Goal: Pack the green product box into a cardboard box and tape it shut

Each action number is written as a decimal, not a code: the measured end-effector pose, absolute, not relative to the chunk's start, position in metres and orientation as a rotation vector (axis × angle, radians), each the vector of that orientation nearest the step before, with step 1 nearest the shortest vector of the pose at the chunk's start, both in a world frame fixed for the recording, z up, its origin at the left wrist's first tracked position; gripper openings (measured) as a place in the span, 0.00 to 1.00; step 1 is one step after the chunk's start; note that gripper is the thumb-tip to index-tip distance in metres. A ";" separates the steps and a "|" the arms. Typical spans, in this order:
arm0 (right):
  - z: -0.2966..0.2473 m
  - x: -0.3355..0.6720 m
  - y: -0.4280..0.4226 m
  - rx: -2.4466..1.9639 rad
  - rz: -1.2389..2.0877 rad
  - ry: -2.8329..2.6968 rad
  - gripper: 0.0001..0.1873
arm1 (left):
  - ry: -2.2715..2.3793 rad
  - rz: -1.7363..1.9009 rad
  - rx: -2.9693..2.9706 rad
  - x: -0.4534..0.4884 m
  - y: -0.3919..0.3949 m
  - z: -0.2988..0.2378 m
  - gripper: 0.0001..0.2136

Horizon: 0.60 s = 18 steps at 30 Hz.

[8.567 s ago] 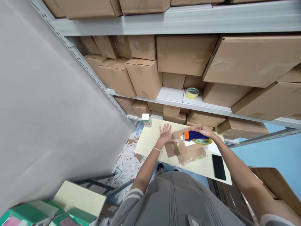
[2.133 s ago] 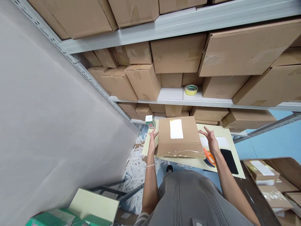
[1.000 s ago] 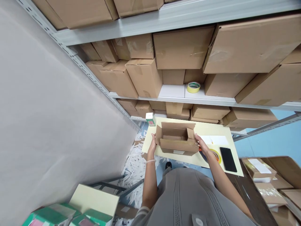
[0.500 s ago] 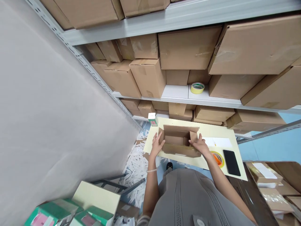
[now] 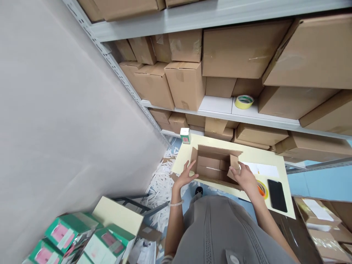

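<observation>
**Open box (image 5: pixel 211 165) between left hand (image 5: pixel 187 175) and right hand (image 5: pixel 245 179)**

In the head view, the box is seen on the worktop (image 5: pixel 260 156), near its front edge, with its flaps raised. The left hand is held open, its fingers spread and set against the box's near left corner. The right hand's fingers (image 5: pixel 235 169) are bent against the right flap; whether the flap is pinched cannot be told. Just right of the box, a paper sheet (image 5: pixel 260 169) is laid on the worktop, with a tape roll (image 5: pixel 261 190) and a black phone (image 5: pixel 277 195) beyond the right hand. A small carton (image 5: pixel 185 135) is placed at the worktop's far left corner. A yellow tape roll (image 5: pixel 244 101) is seen on the shelf (image 5: pixel 216 104) above.
</observation>
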State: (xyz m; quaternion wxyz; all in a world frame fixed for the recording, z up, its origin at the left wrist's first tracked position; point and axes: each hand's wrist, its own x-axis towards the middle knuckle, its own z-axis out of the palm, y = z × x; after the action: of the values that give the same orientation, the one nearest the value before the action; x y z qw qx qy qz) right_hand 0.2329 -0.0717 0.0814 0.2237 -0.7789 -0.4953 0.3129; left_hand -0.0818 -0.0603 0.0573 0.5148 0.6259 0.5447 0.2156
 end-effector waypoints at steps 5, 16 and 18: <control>0.104 0.204 -0.097 -1.624 1.466 -1.399 0.27 | 1.283 0.579 1.500 -0.082 -0.064 0.047 0.37; 0.043 0.121 -0.128 -1.502 2.064 -0.300 0.25 | 1.254 0.432 1.557 -0.087 -0.055 0.050 0.50; 0.032 0.121 -0.128 -1.459 1.905 -0.136 0.18 | 1.259 0.409 1.547 -0.089 -0.054 0.052 0.51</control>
State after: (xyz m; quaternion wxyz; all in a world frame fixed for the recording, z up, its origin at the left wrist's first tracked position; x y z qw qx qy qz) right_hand 0.1213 -0.1279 0.0316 0.3609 -0.5662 -0.0527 0.7392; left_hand -0.0886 -0.0543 0.0522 0.5248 0.6467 0.5264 0.1710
